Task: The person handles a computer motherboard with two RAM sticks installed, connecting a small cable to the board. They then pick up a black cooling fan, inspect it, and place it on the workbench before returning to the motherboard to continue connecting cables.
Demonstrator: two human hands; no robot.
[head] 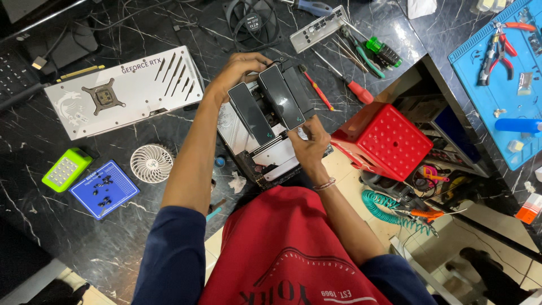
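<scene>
A computer mainboard [265, 149] with a big black cooler [276, 99] of two finned towers lies at the edge of the dark marble table. My left hand [240, 68] grips the far end of the cooler from above. My right hand [307, 141] pinches the near right corner of the cooler, against the board. Whether a small part is between those fingers cannot be told. A white graphics card [124, 90] lies to the left of the board.
A white round fan grille [151, 163], a blue screw mat [104, 189] and a green lamp [66, 169] sit at the left. Screwdrivers [339, 79], a metal port plate [318, 28] and a black fan [251, 22] lie behind. A red stool [384, 141] stands at the right.
</scene>
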